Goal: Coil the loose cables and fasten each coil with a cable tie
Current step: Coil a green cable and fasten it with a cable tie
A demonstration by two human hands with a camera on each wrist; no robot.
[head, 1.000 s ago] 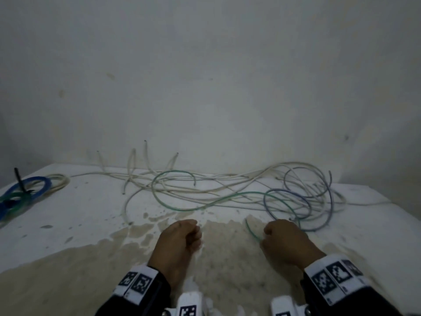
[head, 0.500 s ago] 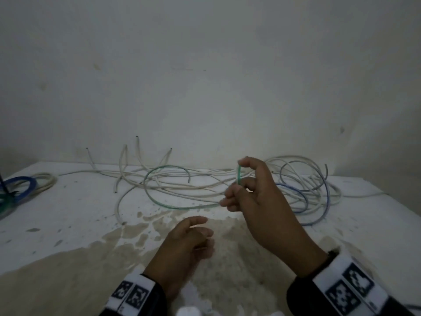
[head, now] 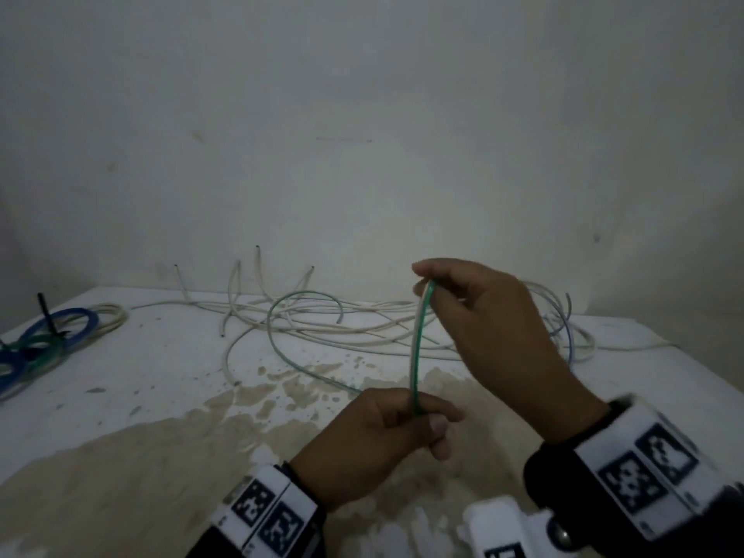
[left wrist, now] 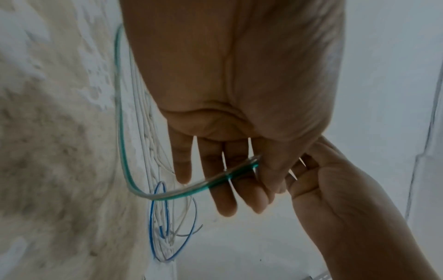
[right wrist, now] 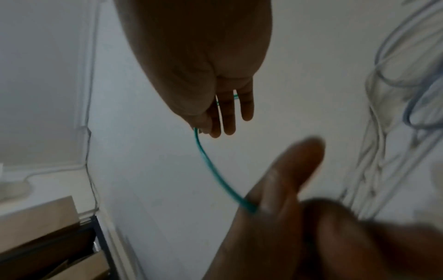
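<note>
Two hands, your right hand (head: 489, 332) and left hand (head: 378, 432), pinch the thin green cable (head: 416, 356) between fingers; its trailing length may snag the loose white cables (head: 322, 328).

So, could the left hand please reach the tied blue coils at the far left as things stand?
Probably not right away: the left hand pinches the green cable, as does the right hand. Nothing lies between it and the blue coils.

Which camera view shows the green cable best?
The head view: the green cable runs from the right hand to the left hand, then along the table. The left wrist view shows its bend, the right wrist view a short blurred span.
</note>
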